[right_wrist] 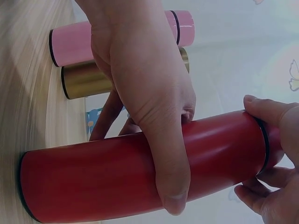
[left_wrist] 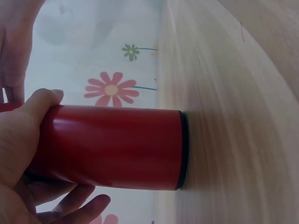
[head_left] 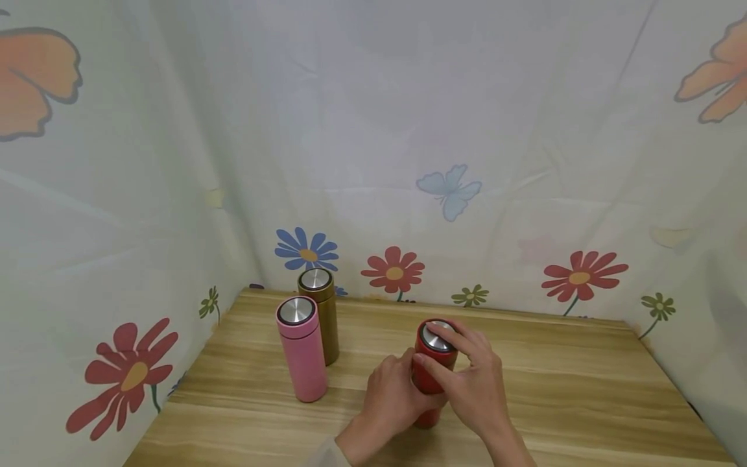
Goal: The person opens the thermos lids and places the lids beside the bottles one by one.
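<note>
- Deep red and smooth-sided, a slim cylindrical bottle (left_wrist: 112, 147) stands upright on the wood-grained bench (head_left: 583, 389), right of center in my head view, with light streaking its side.
- A brushed silver disc (head_left: 434, 342) caps its lid inside a dark ring; I see a black band (left_wrist: 183, 149) round its foot, against the bench.
- The left hand (head_left: 393, 392) grasps the bottle's body, thumb laid across one side and fingers reaching round the other, its wrist emerging from a pale sleeve (head_left: 329, 454).
- Above it, the right hand (head_left: 475, 383) grasps the lid, its thumb at the near edge and fingers arched over the top; my right wrist view shows it curled about the seam.
- Both forearms angle in from the lower edge of my head view, the hands meeting at the bottle.
- To the left stand a pink bottle (head_left: 306, 363) and, just behind it, a gold-brown one (head_left: 329, 331), before cloth (head_left: 373, 130) printed with flowers and butterflies.
</note>
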Available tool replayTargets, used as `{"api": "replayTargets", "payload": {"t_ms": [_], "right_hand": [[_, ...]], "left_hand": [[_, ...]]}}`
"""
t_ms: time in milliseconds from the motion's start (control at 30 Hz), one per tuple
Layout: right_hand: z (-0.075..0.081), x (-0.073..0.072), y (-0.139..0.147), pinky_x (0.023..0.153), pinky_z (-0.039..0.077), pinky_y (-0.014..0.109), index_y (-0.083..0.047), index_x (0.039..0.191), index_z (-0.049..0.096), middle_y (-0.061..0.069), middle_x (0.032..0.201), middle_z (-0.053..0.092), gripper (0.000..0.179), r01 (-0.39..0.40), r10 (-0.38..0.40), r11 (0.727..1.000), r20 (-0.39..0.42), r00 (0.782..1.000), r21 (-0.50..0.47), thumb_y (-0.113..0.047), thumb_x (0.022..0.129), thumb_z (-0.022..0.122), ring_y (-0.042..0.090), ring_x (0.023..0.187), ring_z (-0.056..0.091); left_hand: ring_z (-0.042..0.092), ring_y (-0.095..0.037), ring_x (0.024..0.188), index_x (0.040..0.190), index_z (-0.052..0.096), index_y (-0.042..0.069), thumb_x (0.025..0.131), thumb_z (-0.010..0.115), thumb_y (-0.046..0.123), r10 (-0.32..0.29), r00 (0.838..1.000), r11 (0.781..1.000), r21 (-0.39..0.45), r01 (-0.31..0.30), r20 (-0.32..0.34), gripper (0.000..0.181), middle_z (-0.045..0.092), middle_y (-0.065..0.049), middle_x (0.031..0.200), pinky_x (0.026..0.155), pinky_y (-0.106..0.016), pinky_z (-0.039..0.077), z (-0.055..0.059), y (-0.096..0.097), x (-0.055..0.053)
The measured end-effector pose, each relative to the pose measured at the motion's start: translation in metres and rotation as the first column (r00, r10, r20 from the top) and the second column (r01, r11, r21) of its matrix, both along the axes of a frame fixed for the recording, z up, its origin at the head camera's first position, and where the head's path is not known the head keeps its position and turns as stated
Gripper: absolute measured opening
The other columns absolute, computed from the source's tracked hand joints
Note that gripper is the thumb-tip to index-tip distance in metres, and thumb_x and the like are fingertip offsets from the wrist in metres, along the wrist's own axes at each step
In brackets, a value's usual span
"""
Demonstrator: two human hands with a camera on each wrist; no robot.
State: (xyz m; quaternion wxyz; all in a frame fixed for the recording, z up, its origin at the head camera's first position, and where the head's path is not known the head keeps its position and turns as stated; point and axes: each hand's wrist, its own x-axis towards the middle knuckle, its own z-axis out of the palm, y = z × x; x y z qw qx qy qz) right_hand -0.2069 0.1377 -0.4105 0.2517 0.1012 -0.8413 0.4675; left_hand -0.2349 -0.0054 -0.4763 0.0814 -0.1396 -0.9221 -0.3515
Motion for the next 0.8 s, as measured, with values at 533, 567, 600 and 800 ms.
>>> {"api": "replayTargets", "payload": {"t_ms": [533,567,600,800], "right_hand": [[-0.005,-0.007,0.014,0.093,0.056,0.028,-0.028,0.124,0.075,-0.001,0.137,0.067,0.048,-0.213,0.211,0.974,-0.040,0.977,-0.081,-0.018,0.080,0.090,0.009,0.120,0.058],[-0.005,-0.007,0.015,0.094,0.056,0.027,-0.028,0.125,0.075,-0.001,0.137,0.067,0.048,-0.230,0.227,0.969,-0.038,0.973,-0.086,-0.018,0.081,0.090,0.008,0.120,0.058],[-0.006,-0.008,0.016,0.094,0.056,0.027,-0.027,0.125,0.075,-0.001,0.138,0.067,0.047,-0.244,0.242,0.966,-0.035,0.970,-0.089,-0.018,0.081,0.089,0.008,0.120,0.058],[-0.005,-0.008,0.018,0.095,0.056,0.029,-0.030,0.125,0.074,-0.002,0.139,0.066,0.047,-0.253,0.253,0.964,-0.013,0.967,-0.075,-0.021,0.082,0.089,0.008,0.121,0.059]], "left_hand": [[0.053,-0.006,0.087,0.131,0.060,0.029,0.075,0.080,0.069,-0.073,0.996,0.997,0.029,0.072,0.049,0.072,0.073,0.011,0.105,0.077,-0.031,0.046,-0.001,-0.007,-0.005],[0.054,-0.007,0.089,0.133,0.060,0.029,0.075,0.081,0.069,-0.086,0.994,0.996,0.033,0.084,0.061,0.073,0.073,0.011,0.107,0.079,-0.032,0.047,0.000,-0.008,-0.005],[0.054,-0.007,0.090,0.134,0.059,0.030,0.075,0.081,0.069,-0.098,0.993,0.995,0.036,0.095,0.071,0.073,0.073,0.010,0.109,0.080,-0.033,0.048,0.000,-0.008,-0.006],[0.058,-0.010,0.099,0.138,0.055,0.030,0.077,0.081,0.065,-0.132,0.986,0.991,0.033,0.129,0.105,0.075,0.073,0.009,0.117,0.087,-0.038,0.051,0.004,-0.009,-0.007]]}}
